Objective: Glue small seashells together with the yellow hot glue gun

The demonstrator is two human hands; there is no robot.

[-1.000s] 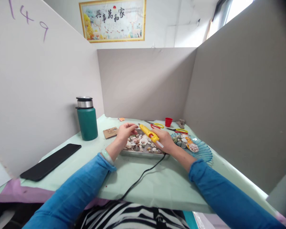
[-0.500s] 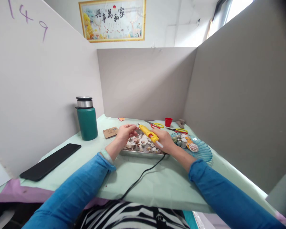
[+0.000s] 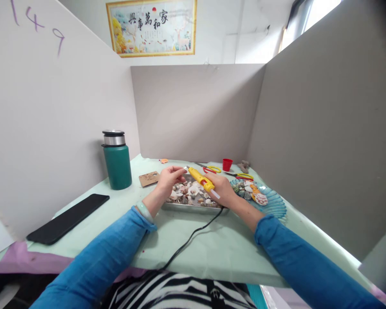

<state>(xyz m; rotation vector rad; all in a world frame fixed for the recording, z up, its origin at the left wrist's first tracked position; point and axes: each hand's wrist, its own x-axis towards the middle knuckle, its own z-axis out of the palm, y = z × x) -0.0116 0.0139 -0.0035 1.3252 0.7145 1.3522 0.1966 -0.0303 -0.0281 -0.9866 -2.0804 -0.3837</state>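
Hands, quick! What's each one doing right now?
Left hand: closed, pinching a pale thing too tiny to name.
Right hand: closed around the yellow glue gun.

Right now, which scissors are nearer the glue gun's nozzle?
The pair left of the red cup: those scissors lie closer to the glue gun; the other pair lies farther right, by the blue plate.
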